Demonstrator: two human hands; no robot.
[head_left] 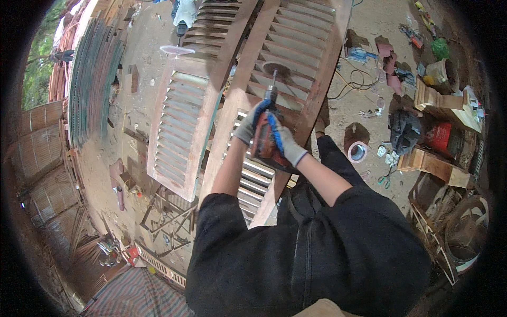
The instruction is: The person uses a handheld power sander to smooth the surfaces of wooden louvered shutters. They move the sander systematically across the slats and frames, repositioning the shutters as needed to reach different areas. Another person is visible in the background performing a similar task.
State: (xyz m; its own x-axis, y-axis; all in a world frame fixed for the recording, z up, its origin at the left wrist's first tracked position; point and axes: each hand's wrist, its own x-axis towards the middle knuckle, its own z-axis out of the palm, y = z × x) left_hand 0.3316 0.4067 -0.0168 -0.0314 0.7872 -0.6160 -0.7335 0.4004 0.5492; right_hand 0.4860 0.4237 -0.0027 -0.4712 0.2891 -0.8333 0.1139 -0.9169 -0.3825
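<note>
Both my hands, in grey and blue work gloves, are closed around a red power drill (263, 138) fitted with a round sanding disc (277, 69). My left hand (247, 126) wraps the front of the body, just behind the chuck (271, 94). Farther back, my right hand (285, 141) grips its rear part; the trigger is hidden. Beneath the drill lies a brown wooden louvered shutter (311, 103). The disc is over its slats; whether it touches them I cannot tell. To the left is another louvered shutter (198, 153).
At the top left, another person's gloved hand (186, 11) holds a drill with a pale disc (177, 50). Green shutters (92, 79) lean at the far left. On the right lie a tape roll (357, 152), scissors (386, 180), a cable (351, 84), a bucket (442, 76) and wood pieces (435, 166).
</note>
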